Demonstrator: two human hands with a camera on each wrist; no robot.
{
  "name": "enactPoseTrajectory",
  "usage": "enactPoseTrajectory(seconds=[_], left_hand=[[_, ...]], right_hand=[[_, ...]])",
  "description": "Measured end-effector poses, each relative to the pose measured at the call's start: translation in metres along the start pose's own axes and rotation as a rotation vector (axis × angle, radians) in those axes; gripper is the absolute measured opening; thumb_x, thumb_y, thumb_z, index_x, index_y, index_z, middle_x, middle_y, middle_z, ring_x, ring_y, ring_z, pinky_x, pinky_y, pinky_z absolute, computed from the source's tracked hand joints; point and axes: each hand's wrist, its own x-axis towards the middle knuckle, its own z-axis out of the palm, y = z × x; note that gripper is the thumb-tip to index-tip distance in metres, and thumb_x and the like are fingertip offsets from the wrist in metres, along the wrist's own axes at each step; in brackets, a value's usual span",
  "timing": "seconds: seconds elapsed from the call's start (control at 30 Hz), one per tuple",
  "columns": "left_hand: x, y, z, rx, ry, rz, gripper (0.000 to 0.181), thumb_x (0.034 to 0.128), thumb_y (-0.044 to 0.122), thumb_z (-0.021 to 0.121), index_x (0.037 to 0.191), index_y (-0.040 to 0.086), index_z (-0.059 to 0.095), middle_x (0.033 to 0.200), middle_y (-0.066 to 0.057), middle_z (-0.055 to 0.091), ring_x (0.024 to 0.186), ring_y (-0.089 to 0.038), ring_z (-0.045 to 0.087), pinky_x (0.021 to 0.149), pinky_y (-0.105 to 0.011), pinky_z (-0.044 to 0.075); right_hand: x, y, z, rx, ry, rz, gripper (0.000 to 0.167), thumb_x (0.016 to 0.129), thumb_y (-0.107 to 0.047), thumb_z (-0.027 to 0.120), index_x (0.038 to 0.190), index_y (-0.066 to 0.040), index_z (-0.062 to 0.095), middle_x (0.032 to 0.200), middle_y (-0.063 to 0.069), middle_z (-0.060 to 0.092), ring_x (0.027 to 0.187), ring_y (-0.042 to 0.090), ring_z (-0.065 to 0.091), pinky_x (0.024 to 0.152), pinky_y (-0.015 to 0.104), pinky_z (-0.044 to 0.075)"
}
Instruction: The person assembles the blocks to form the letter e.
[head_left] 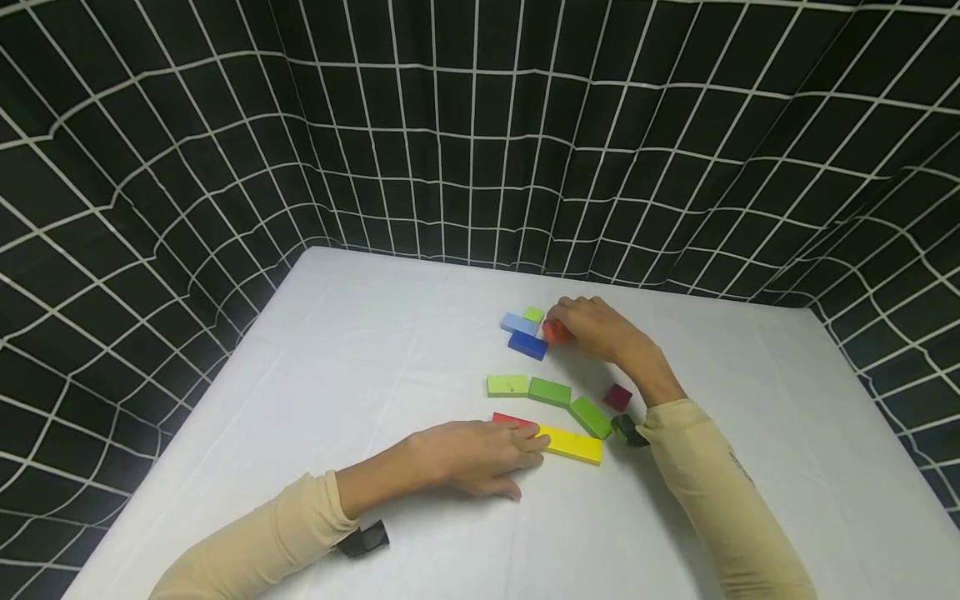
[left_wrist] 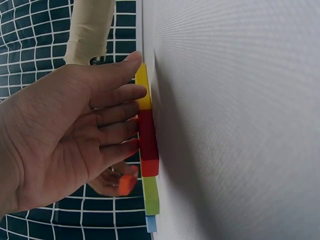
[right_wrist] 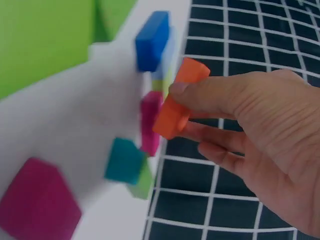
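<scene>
My right hand [head_left: 600, 327] pinches an orange block [right_wrist: 182, 97] between thumb and fingers, at the far part of the white table. Left of it lie a blue block [head_left: 528, 345], a light blue block [head_left: 517, 324] and a small light green block [head_left: 534, 314]. In the right wrist view, a pink block [right_wrist: 151, 121] and a teal block [right_wrist: 123, 161] stand near the held one. My left hand [head_left: 472, 457] has its fingers extended at a red block [head_left: 513, 419] and a yellow block [head_left: 573, 444], which lie end to end; the fingers partly cover them from above.
Between the hands, a light green block [head_left: 507, 386] and two green blocks [head_left: 550, 392] form a curved row. A dark red cube [head_left: 618, 397] sits beside the right forearm. Black curtains [head_left: 450, 125] with white grid lines surround the white table [head_left: 360, 350].
</scene>
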Motion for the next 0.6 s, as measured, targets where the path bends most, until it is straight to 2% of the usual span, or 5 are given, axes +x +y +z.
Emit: enactPoseTrajectory(seconds=[0.1, 0.27, 0.43, 0.6], left_hand=[[-0.001, 0.0, 0.0, -0.016, -0.003, -0.003, 0.045, 0.1049, 0.045, 0.06, 0.141, 0.018, 0.06, 0.165, 0.002, 0.047, 0.158, -0.018, 0.039, 0.125, -0.032, 0.041], [-0.001, 0.0, -0.001, -0.031, -0.006, -0.012, 0.043, 0.1044, 0.045, 0.061, 0.138, 0.019, 0.061, 0.165, 0.003, 0.047, 0.157, -0.017, 0.039, 0.124, -0.032, 0.043], [-0.001, 0.0, -0.001, -0.017, 0.002, -0.002, 0.043, 0.1041, 0.045, 0.061, 0.138, 0.018, 0.062, 0.165, 0.003, 0.047, 0.157, -0.017, 0.039, 0.121, -0.032, 0.046], [0.001, -0.002, 0.002, 0.045, 0.02, 0.027, 0.046, 0.1043, 0.046, 0.06, 0.139, 0.016, 0.06, 0.163, 0.001, 0.05, 0.155, -0.018, 0.043, 0.125, -0.031, 0.041]], right_hand=[[-0.002, -0.011, -0.01, 0.061, 0.0, -0.01, 0.044, 0.085, -0.001, 0.083, 0.126, -0.006, 0.071, 0.119, 0.012, 0.075, 0.107, 0.03, 0.069, 0.106, 0.052, 0.057], [0.001, -0.032, -0.02, 0.152, -0.008, -0.124, 0.041, 0.09, -0.006, 0.081, 0.129, -0.005, 0.071, 0.119, 0.01, 0.074, 0.108, 0.028, 0.067, 0.103, 0.047, 0.06], [0.011, -0.06, -0.024, 0.232, -0.083, -0.242, 0.034, 0.096, -0.013, 0.076, 0.129, -0.006, 0.071, 0.112, 0.006, 0.069, 0.105, 0.024, 0.06, 0.099, 0.04, 0.059], [0.025, -0.089, -0.019, 0.256, -0.171, -0.367, 0.031, 0.097, -0.012, 0.072, 0.128, -0.008, 0.071, 0.105, 0.002, 0.065, 0.1, 0.018, 0.056, 0.094, 0.032, 0.055]])
